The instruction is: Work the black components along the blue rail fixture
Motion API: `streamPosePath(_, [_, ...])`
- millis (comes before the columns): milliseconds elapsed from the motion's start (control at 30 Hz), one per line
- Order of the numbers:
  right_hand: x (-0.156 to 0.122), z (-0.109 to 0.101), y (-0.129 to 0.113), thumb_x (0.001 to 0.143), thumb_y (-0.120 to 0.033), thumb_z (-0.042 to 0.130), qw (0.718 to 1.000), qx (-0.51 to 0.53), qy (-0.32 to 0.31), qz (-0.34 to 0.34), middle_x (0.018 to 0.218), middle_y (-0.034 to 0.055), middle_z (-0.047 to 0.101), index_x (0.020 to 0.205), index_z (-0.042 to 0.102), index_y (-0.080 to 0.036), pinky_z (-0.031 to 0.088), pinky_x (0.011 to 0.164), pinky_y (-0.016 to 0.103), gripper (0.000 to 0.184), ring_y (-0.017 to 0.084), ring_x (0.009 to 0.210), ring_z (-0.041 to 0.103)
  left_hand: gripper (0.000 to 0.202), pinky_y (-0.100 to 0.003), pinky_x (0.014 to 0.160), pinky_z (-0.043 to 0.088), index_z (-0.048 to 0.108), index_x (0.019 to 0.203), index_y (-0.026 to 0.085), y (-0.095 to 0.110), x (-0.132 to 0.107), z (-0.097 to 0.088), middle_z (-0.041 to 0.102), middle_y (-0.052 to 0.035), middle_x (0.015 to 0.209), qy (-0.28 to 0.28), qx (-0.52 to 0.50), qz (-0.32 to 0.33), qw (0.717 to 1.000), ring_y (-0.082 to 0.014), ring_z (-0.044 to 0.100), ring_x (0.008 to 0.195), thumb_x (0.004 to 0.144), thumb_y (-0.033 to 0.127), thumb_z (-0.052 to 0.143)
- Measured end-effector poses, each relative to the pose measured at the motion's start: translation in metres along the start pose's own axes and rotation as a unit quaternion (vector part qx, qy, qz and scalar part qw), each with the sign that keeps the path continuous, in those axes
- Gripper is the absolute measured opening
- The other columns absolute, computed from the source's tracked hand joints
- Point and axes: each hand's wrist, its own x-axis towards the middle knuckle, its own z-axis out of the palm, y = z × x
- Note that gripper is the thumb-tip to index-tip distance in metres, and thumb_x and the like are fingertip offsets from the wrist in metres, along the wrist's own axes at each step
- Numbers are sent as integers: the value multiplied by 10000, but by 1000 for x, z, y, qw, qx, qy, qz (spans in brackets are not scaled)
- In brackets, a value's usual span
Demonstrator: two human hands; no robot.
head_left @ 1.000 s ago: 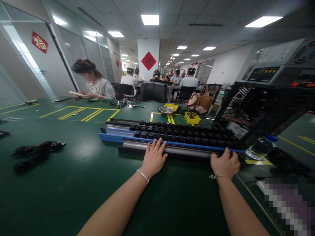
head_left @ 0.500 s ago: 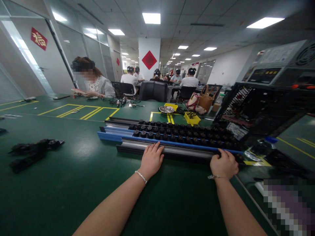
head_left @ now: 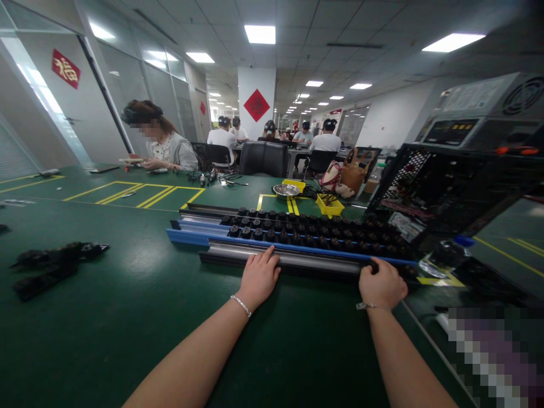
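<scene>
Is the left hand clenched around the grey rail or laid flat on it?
Laid flat: the left hand rests palm down, fingers extended over the grey rail, not curled around it.

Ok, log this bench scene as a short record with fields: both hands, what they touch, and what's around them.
surface: green table
left hand: fingers spread, flat on the grey rail
right hand: curled over the grey rail's right end
behind the rail: rows of black parts on blue rail
far left: pile of black pieces
right: open computer case
back: yellow bin, metal bowl
</scene>
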Motion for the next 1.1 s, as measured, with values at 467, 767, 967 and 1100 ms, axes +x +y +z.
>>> streamPosePath(467, [0, 8, 7, 693, -218, 474, 996, 40, -8, -74, 952, 99, 651, 893, 661, -167, 367, 810, 390, 278, 234, 854, 546, 271, -397, 912, 390, 571, 1100, 243, 0, 0, 1, 449, -39, 1394, 7, 6, 1, 1000, -226, 525, 1060, 899, 348, 422])
streamPosePath(767, [-1, 7, 3, 708, -231, 484, 996, 29, -10, -82, 956, 97, 665, 894, 673, -162, 383, 800, 372, 274, 224, 839, 559, 267, -406, 922, 394, 584, 1083, 243, 1, -1, -1, 460, -41, 1384, 4, 5, -6, 1000, -229, 529, 1063, 894, 347, 427])
streamPosePath(967, [-3, 6, 0, 710, -244, 488, 995, 20, -16, -96, 921, 88, 667, 860, 674, -161, 370, 836, 383, 253, 226, 856, 567, 275, -405, 925, 395, 585, 1081, 243, 1, -1, -1, 458, -38, 1387, 3, 6, -6, 1000, -226, 528, 1068, 899, 352, 410])
streamPosePath(1100, [-4, 6, -2, 710, -235, 481, 994, 28, -20, -103, 919, 85, 663, 864, 669, -163, 367, 834, 380, 253, 221, 861, 564, 288, -404, 924, 394, 581, 1093, 242, 1, -1, -1, 455, -34, 1390, 2, 7, -5, 1000, -227, 528, 1058, 901, 363, 404])
